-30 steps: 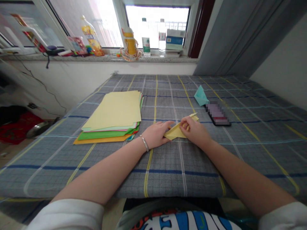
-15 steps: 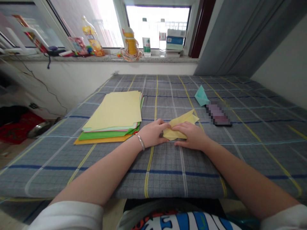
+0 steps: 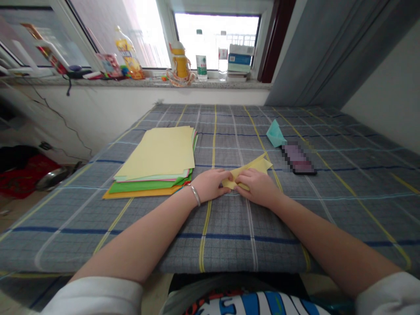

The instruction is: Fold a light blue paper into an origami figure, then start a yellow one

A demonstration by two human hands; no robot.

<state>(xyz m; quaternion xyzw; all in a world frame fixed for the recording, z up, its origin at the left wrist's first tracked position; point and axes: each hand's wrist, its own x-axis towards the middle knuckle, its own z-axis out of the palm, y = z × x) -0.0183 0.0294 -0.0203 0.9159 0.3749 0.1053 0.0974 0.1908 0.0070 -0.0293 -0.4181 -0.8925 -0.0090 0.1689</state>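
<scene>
Two white sleeves (image 3: pixel 93 297) sit at the bottom of the view, above a blue-and-white printed shirt (image 3: pixel 243 304), and the bare arms reach forward over a grey plaid cover (image 3: pixel 229 249). The left hand (image 3: pixel 210 185), with a silver bangle (image 3: pixel 195 195) on its wrist, and the right hand (image 3: pixel 257 187) are almost touching. Both are closed in narrow around a folded yellow paper (image 3: pixel 257 165), though it's hard to say if they're pinching it or just pressing it down. The paper's long axis runs away from the person and to the right. Its near-left point sits at the left hand's fingertips, while the right hand covers more of it and is the nearer hand to the free tip poking out past the knuckles.

Just left of the hands is a stack of coloured paper (image 3: pixel 154 159), yellow on top with green and orange below. Off to the right, a small folded teal paper (image 3: pixel 275 135) lies near a pixelated phone (image 3: pixel 298 159). Further out, a windowsill (image 3: pixel 141 83) holds bottles (image 3: pixel 201 61) and a box (image 3: pixel 239 54).
</scene>
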